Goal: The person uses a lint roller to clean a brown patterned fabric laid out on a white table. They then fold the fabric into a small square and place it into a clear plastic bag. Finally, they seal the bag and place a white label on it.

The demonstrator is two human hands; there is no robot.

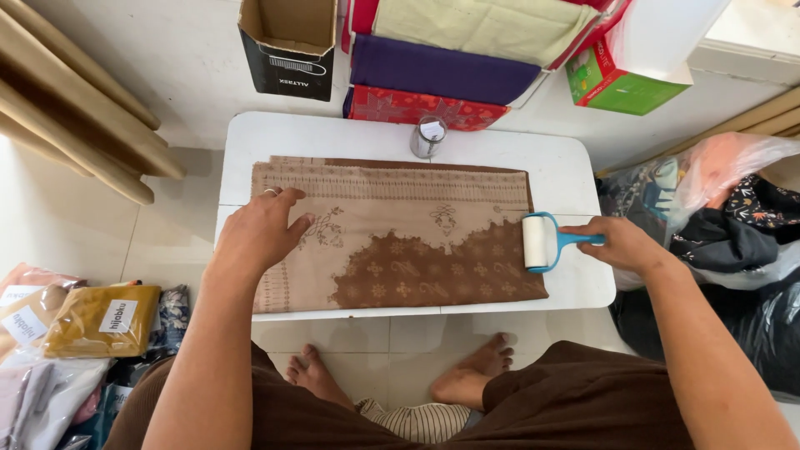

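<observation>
A folded beige and brown patterned cloth (400,237) lies flat on a small white table (567,171). My left hand (258,233) rests palm down on the cloth's left part, with a ring on one finger. My right hand (621,243) grips the blue handle of a lint roller (537,242), whose white roll sits at the cloth's right edge.
A small metal cup (428,137) stands at the table's far edge. Behind it are an open black cardboard box (287,46), stacked purple, red and cream fabrics (442,71) and a green box (621,83). Bagged clothes lie on the floor left (83,321) and right (717,208). Wooden planks (67,108) lean at far left.
</observation>
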